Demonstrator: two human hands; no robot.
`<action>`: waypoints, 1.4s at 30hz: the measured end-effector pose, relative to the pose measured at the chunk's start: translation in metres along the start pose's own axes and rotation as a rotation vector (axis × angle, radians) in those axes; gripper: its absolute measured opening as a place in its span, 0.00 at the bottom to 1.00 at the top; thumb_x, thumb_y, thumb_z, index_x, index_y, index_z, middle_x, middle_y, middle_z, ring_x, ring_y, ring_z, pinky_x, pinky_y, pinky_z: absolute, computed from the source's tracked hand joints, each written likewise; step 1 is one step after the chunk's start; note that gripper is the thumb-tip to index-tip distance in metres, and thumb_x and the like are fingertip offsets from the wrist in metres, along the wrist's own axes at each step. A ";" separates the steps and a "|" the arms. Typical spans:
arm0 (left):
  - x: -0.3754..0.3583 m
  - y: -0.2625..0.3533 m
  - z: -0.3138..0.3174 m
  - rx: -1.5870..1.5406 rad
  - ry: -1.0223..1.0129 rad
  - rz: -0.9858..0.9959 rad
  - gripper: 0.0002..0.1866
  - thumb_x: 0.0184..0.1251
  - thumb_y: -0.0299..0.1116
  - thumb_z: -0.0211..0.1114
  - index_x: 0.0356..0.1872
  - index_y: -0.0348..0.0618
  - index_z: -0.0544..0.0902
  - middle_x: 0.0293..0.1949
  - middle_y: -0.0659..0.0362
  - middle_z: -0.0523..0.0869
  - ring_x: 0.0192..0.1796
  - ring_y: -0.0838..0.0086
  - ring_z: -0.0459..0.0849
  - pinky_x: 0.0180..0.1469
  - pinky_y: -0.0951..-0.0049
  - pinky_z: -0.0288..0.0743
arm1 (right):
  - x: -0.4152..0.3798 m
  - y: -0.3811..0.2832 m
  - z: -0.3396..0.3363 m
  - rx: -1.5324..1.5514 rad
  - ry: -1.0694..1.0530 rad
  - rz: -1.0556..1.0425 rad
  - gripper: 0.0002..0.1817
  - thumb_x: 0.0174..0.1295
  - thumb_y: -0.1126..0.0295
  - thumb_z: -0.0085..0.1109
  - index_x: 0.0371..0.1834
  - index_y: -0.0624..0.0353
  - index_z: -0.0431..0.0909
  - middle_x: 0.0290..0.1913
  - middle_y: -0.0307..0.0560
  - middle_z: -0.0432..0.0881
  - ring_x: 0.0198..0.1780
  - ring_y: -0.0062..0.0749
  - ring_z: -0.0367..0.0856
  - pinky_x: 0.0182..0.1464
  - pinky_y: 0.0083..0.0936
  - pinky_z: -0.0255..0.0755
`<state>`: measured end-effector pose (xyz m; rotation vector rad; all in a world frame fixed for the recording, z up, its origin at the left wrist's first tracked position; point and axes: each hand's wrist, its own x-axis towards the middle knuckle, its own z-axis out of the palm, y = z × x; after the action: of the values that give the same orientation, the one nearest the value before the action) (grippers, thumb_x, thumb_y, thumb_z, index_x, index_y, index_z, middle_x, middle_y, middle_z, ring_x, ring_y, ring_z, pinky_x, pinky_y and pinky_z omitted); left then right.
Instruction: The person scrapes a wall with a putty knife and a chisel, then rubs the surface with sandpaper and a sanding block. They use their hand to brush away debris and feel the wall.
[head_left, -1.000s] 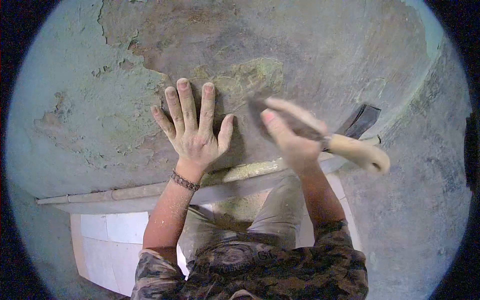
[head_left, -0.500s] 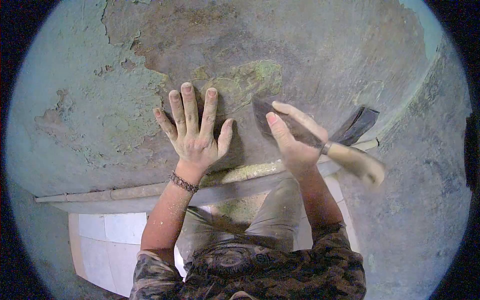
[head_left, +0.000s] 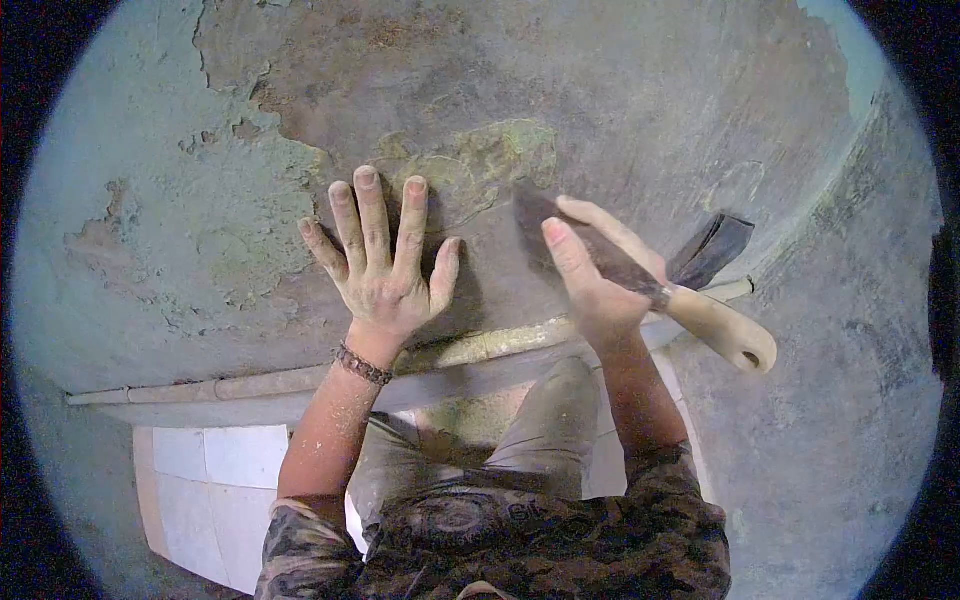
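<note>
Dusty and spread flat, my left hand point(head_left: 385, 270) rests with its fingers apart on the worn wall point(head_left: 480, 90); a braided bracelet point(head_left: 363, 363) circles its wrist. My right hand point(head_left: 605, 275) is closed around the dark blade of a scraper point(head_left: 722, 328), whose pale handle with a hole points down to the right. The blade tip, slightly blurred, lies close to the wall just below a yellowish-green patch point(head_left: 510, 150).
A pale pipe point(head_left: 490, 345) runs across the wall below both hands. Behind the right hand, a dark folded object point(head_left: 715, 248) sits above the pipe. Peeling green paint point(head_left: 130, 130) covers the left side. White tiles point(head_left: 215, 490) show at lower left.
My right hand and the scraper have shifted slightly to the right. The left hand keeps its spread pose on the wall, and the view has moved a little.
</note>
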<state>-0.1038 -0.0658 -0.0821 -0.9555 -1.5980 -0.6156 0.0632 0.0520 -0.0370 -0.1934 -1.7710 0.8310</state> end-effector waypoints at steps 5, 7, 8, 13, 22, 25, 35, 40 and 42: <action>0.000 -0.002 0.000 0.024 0.001 0.015 0.34 0.64 0.55 0.56 0.70 0.56 0.68 0.75 0.46 0.56 0.78 0.52 0.46 0.74 0.41 0.26 | 0.003 0.004 0.005 -0.046 -0.024 -0.168 0.11 0.56 0.76 0.69 0.42 0.65 0.85 0.39 0.47 0.87 0.41 0.24 0.84 0.46 0.21 0.77; -0.001 0.000 -0.001 0.022 -0.002 0.015 0.34 0.64 0.55 0.56 0.70 0.56 0.69 0.75 0.46 0.56 0.78 0.52 0.46 0.74 0.41 0.27 | 0.002 0.007 0.004 0.049 0.028 -0.037 0.10 0.56 0.75 0.68 0.42 0.62 0.85 0.39 0.47 0.87 0.40 0.25 0.85 0.44 0.20 0.77; 0.000 0.000 -0.001 0.025 0.003 0.012 0.34 0.64 0.55 0.56 0.70 0.56 0.69 0.75 0.46 0.56 0.78 0.52 0.46 0.74 0.41 0.27 | 0.004 0.008 0.004 0.148 0.076 0.086 0.10 0.56 0.74 0.67 0.42 0.58 0.86 0.40 0.46 0.88 0.40 0.25 0.86 0.42 0.19 0.78; 0.002 -0.003 -0.003 0.049 -0.001 0.074 0.37 0.65 0.54 0.56 0.71 0.47 0.65 0.75 0.42 0.53 0.78 0.49 0.44 0.74 0.42 0.27 | 0.007 0.009 0.007 -0.019 -0.021 -0.209 0.10 0.56 0.75 0.67 0.42 0.59 0.86 0.38 0.47 0.87 0.39 0.29 0.86 0.43 0.22 0.78; 0.001 -0.001 -0.002 0.051 -0.007 0.055 0.36 0.65 0.54 0.56 0.71 0.48 0.65 0.75 0.43 0.53 0.78 0.48 0.44 0.74 0.41 0.27 | 0.011 0.003 -0.003 0.127 0.000 0.084 0.10 0.57 0.75 0.67 0.43 0.59 0.85 0.36 0.46 0.86 0.36 0.24 0.84 0.40 0.18 0.76; 0.000 -0.002 -0.002 0.056 -0.001 0.073 0.36 0.65 0.55 0.56 0.71 0.49 0.65 0.75 0.43 0.53 0.78 0.48 0.44 0.74 0.41 0.27 | 0.009 0.005 0.006 -0.022 -0.221 -0.195 0.10 0.56 0.76 0.68 0.42 0.63 0.85 0.37 0.43 0.87 0.39 0.22 0.84 0.43 0.19 0.77; -0.001 -0.001 -0.003 0.047 -0.008 0.064 0.35 0.64 0.54 0.57 0.70 0.49 0.68 0.75 0.43 0.54 0.78 0.50 0.44 0.75 0.42 0.28 | 0.006 0.009 0.004 -0.022 -0.112 -0.186 0.11 0.56 0.76 0.67 0.42 0.60 0.86 0.41 0.47 0.87 0.42 0.28 0.85 0.46 0.22 0.77; -0.001 -0.002 -0.002 0.042 0.006 0.080 0.35 0.64 0.54 0.57 0.70 0.49 0.68 0.75 0.44 0.54 0.78 0.50 0.44 0.75 0.42 0.27 | 0.004 0.011 0.008 -0.031 0.023 -0.109 0.12 0.56 0.75 0.67 0.44 0.60 0.85 0.39 0.47 0.87 0.40 0.30 0.86 0.46 0.23 0.78; -0.003 -0.002 -0.002 0.039 0.004 0.079 0.35 0.64 0.53 0.57 0.70 0.49 0.67 0.75 0.44 0.54 0.78 0.50 0.44 0.75 0.42 0.27 | 0.001 0.003 0.007 0.123 0.055 0.136 0.12 0.56 0.76 0.67 0.44 0.61 0.85 0.39 0.47 0.87 0.39 0.31 0.86 0.45 0.22 0.77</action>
<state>-0.1044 -0.0690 -0.0842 -0.9834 -1.5558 -0.5298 0.0552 0.0518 -0.0388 -0.2557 -1.6637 1.0200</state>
